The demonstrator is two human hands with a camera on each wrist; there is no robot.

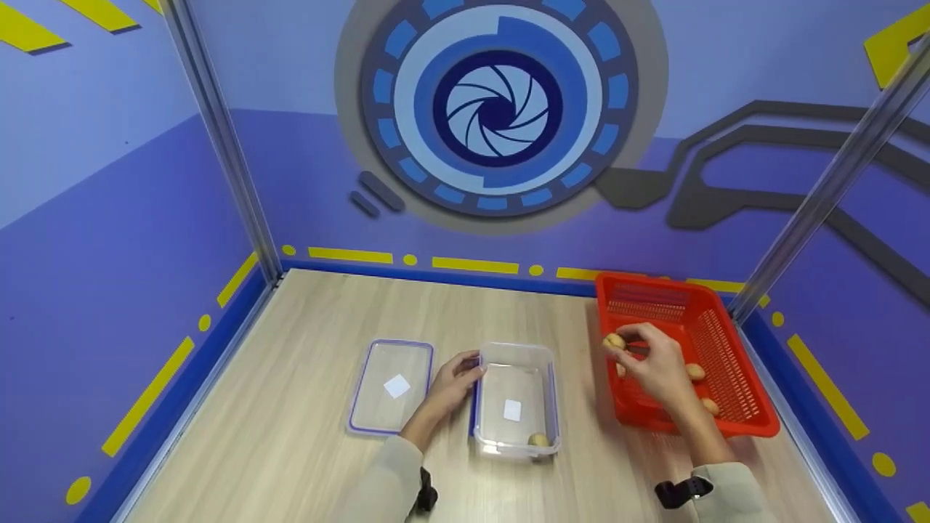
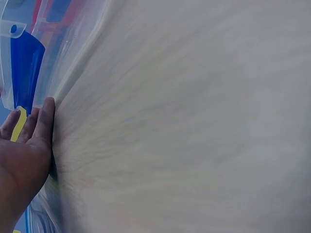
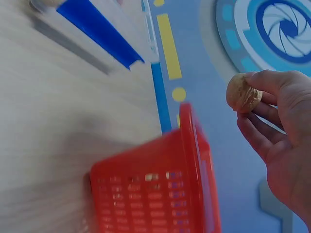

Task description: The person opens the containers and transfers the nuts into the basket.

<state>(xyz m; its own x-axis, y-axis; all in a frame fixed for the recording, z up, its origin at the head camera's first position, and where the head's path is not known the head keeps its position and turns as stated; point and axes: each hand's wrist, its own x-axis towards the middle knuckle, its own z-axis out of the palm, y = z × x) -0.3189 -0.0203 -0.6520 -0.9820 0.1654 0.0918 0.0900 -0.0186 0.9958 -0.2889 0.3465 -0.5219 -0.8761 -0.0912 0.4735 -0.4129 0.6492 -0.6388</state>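
Note:
In the head view my right hand (image 1: 660, 363) pinches a walnut (image 1: 614, 341) between thumb and fingertips, above the left side of a red basket (image 1: 759, 425). The right wrist view shows the same round, tan, wrinkled walnut (image 3: 241, 93) at the fingertips. Several more walnuts (image 1: 695, 372) lie in the basket. My left hand (image 1: 452, 385) holds the left wall of a clear plastic box (image 1: 476, 428), its thumb over the rim. In the left wrist view, fingers (image 2: 44, 119) touch the outside wall below a blue latch (image 2: 26, 68). One walnut (image 1: 538, 440) lies in the box's near right corner.
A clear lid (image 1: 374, 407) with a purple-blue edge lies flat left of the box. Both stand on a light wood table (image 1: 290, 385). Printed blue walls (image 1: 290, 181) and metal posts (image 1: 225, 145) enclose the back and sides.

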